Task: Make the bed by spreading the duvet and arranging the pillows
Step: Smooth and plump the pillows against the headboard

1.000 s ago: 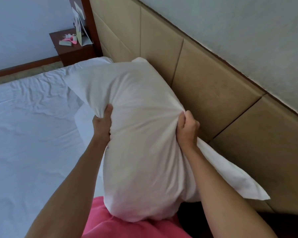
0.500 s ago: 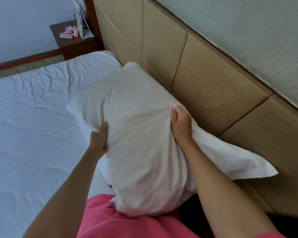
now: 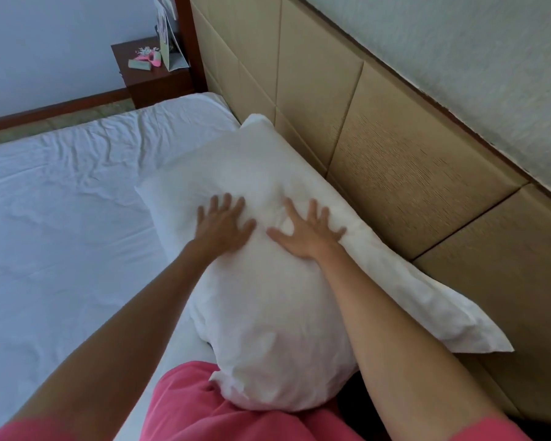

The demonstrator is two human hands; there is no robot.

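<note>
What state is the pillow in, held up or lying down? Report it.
Lying down: the pillow rests on the bed beside the headboard, open palms flat on it.

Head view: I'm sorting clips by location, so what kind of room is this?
Likely a hotel bedroom: a bed with a white sheet, a padded panel headboard, and a dark wooden nightstand.

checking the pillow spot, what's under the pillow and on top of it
On top of the pillow, both hands lie flat: left hand, right hand. Under it is the white sheet; anything directly beneath is covered.
</note>
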